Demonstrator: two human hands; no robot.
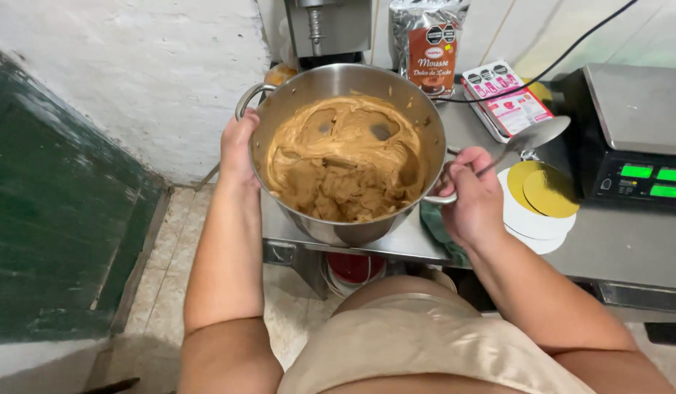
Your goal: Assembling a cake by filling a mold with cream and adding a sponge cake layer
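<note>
A large steel pot [330, 232] is tilted toward me, holding thick light-brown cream [345, 164]. My left hand [238, 149] grips the pot's left rim beside its handle. My right hand [473, 197] holds the pot's right handle together with a metal spoon [533, 135], whose bowl points up to the right. The pot sits at the near edge of a steel counter [622, 252].
A digital scale [637, 138] with green displays stands at right. Gold and white round cake boards [542, 193] lie beside my right hand. A foil pouch [429, 44] and a pink-white packet [507, 98] sit behind the pot. A white wall and green door are left.
</note>
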